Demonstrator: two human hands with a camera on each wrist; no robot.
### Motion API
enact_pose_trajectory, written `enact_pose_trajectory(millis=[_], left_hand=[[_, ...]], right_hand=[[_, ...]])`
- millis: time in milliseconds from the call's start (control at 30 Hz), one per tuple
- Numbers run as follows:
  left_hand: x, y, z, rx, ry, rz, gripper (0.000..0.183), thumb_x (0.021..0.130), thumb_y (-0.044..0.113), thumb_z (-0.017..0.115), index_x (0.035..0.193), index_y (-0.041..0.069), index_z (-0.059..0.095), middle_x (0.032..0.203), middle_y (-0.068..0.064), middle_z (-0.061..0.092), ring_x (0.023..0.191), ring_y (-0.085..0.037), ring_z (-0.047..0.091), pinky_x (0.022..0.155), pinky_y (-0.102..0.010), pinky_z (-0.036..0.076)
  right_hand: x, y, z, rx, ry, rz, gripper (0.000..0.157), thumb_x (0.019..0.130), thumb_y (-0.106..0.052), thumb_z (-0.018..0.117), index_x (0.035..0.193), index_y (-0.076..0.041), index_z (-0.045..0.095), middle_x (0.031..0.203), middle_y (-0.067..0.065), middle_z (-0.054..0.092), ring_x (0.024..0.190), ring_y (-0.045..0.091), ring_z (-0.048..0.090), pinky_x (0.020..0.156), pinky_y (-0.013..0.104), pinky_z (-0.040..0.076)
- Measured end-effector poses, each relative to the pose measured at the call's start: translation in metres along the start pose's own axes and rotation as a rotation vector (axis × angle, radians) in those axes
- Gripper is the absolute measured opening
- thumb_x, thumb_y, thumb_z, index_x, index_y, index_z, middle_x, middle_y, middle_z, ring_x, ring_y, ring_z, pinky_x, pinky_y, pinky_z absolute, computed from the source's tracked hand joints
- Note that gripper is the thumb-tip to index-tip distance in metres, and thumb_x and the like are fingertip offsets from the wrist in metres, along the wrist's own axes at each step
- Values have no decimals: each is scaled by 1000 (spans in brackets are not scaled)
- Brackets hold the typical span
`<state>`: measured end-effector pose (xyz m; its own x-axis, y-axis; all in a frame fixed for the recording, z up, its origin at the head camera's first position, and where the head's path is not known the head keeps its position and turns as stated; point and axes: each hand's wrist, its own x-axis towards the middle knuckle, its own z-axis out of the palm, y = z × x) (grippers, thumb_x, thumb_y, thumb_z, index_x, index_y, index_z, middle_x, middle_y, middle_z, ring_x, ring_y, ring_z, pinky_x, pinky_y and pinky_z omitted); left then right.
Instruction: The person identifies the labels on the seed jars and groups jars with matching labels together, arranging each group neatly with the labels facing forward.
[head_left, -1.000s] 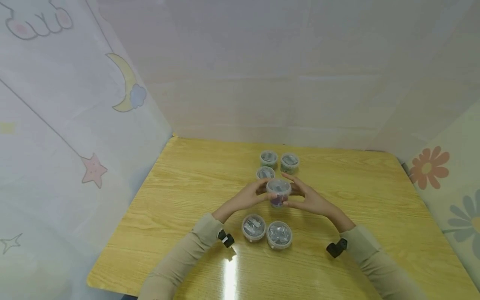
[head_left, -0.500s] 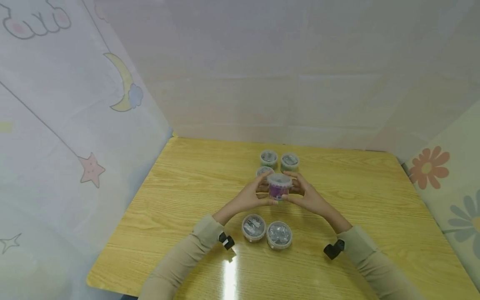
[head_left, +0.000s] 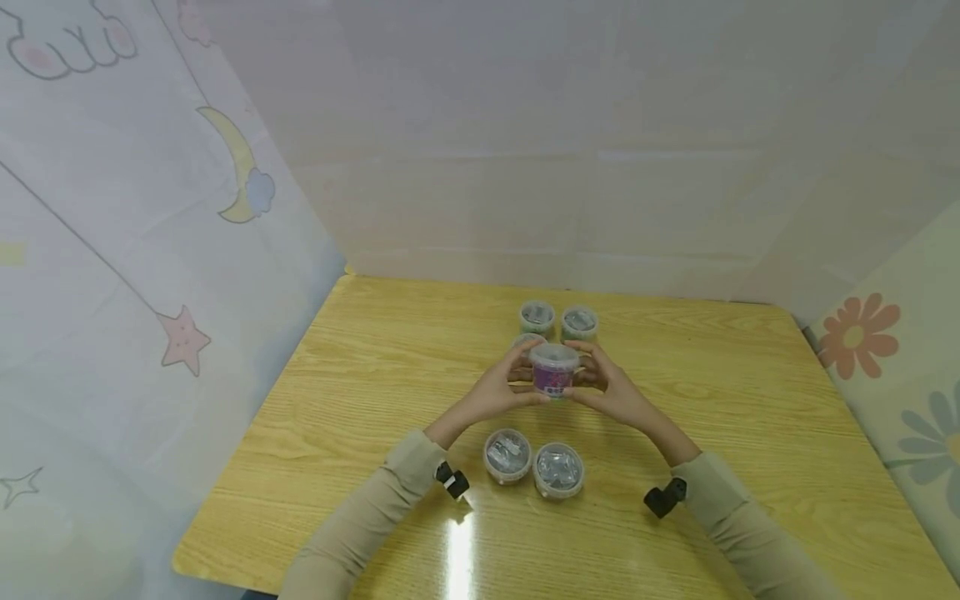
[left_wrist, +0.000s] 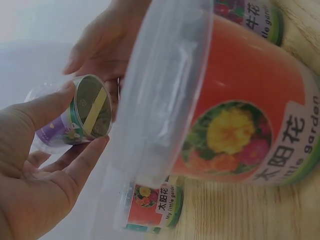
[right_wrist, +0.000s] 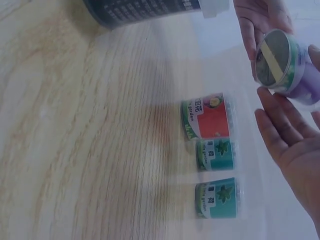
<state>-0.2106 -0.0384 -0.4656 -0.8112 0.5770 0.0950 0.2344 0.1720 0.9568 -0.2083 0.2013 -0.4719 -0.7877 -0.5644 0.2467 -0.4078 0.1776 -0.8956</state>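
Note:
A small plastic tub (head_left: pixel 553 380) with a translucent lid and purple label is held up above the table between both hands. My left hand (head_left: pixel 495 393) grips its left side, thumb low at the front. From the right, my right hand (head_left: pixel 617 395) pinches it with thumb and fingers. In the left wrist view, the tub (left_wrist: pixel 56 131) shows its underside with a pale strip across it; the left hand (left_wrist: pixel 35 185) curls round it. The right wrist view shows the same underside of the tub (right_wrist: pixel 272 57) beside the right hand (right_wrist: pixel 300 155).
Two lidded tubs (head_left: pixel 507 456) (head_left: pixel 558 470) stand in front of the hands on the wooden table (head_left: pixel 360 400). Behind the hands are two green-labelled tubs (right_wrist: pixel 215 155) (right_wrist: pixel 216 198) and a red-labelled tub (right_wrist: pixel 212 117). Printed sheets (head_left: pixel 525 150) enclose the table's back and sides.
The held tub has risen slightly and tipped, so its purple label now faces the head camera more. Both hands have shifted up a little with it. The other tubs stay put.

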Motion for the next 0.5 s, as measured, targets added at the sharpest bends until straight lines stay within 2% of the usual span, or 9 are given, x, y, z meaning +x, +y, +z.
enact_pose_trajectory(millis=[200,400,500], left_hand=[[0,-2,-8,-82,-51,-3,84,83,11,70,148,21,18,133,-18,49,109,-25,58,83,-33,54],[2,-5,-11,-158,-89,-13,82,84,11,68,148,26,19,135,-18,48,111,-25,58,84,-35,54],[2,-5,-11,-154,-83,-9,80,85,11,68,148,25,20,134,-17,48,112,-26,56,84,-35,54]], right_hand=[[-3,3,-3,160,-71,-23,81,88,1,60,149,-11,7,134,19,44,109,22,57,89,34,51],[-4,4,-2,164,-67,-30,81,88,2,59,150,-9,8,134,10,46,105,19,59,85,32,53],[-3,3,-1,162,-59,-17,81,88,3,60,149,-9,9,133,14,46,105,21,59,84,33,53]])
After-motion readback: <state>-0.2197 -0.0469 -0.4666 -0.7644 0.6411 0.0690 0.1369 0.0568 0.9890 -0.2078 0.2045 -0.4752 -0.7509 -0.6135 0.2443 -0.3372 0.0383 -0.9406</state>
